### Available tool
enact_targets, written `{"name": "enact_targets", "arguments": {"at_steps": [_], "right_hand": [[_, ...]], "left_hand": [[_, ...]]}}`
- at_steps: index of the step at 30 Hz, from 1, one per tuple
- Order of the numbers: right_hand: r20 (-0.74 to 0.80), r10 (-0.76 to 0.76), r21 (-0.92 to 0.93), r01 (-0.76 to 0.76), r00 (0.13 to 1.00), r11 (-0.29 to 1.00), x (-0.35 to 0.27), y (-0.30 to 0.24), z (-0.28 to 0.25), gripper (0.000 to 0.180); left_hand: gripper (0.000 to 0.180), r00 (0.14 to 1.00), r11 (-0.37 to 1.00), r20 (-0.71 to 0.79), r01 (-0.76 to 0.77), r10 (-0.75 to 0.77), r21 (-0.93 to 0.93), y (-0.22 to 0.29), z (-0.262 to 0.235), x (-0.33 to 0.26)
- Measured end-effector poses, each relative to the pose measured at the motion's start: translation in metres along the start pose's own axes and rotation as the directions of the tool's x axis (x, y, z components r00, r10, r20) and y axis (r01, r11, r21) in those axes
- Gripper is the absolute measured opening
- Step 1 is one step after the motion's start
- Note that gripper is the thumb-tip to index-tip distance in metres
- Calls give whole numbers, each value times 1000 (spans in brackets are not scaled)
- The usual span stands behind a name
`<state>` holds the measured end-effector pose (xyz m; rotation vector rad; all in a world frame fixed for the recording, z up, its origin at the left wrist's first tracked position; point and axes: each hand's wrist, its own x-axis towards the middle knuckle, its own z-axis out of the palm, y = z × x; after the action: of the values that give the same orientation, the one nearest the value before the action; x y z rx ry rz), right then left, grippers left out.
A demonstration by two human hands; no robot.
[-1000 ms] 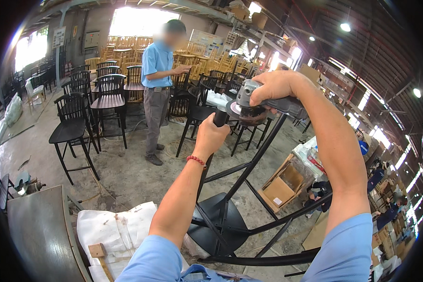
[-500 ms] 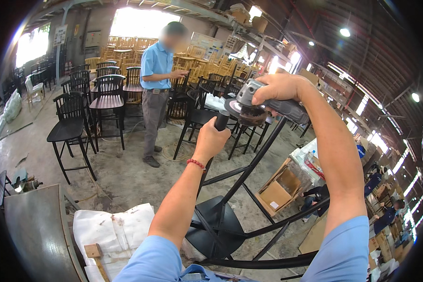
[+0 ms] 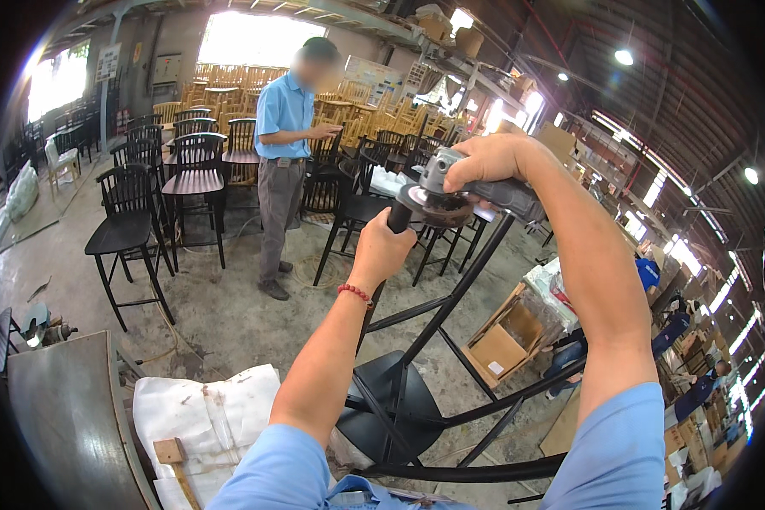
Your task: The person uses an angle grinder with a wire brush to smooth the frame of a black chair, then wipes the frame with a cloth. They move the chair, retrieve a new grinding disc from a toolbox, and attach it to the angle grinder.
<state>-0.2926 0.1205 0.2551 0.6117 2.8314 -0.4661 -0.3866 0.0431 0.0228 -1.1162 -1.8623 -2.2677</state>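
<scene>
Right grip (image 3: 495, 161) around an angle grinder (image 3: 436, 174) brings its disc (image 3: 413, 199) back, seemingly touching the end of a black stool leg (image 3: 399, 218) held by the left grip (image 3: 384, 251).

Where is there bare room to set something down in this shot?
Bare concrete floor shows between the co-worker's shoes and the white sheet. The grey worktop, left of that sheet, also has bare surface. It is crowded around the angle grinder and upturned black chair, and among the standing black chairs.
</scene>
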Motion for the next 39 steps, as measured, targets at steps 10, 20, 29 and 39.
{"name": "enact_targets", "arguments": {"at_steps": [10, 20, 29, 39], "right_hand": [[3, 3, 45, -3, 1000, 999, -3, 8, 5, 45], [16, -104, 169, 100, 994, 981, 1, 26, 16, 47], [-153, -47, 133, 68, 987, 989, -101, 101, -17, 52], [-642, 244, 497, 151, 727, 855, -373, 260, 55, 52]], "left_hand": [[24, 1000, 998, -15, -18, 19, 65, -1, 1, 1], [24, 1000, 1000, 4, -7, 7, 9, -1, 1, 0], [27, 1000, 998, 23, -8, 7, 64, 2, 21, -10], [35, 985, 989, 129, -124, 113, 77, -32, 7, -12]]}}
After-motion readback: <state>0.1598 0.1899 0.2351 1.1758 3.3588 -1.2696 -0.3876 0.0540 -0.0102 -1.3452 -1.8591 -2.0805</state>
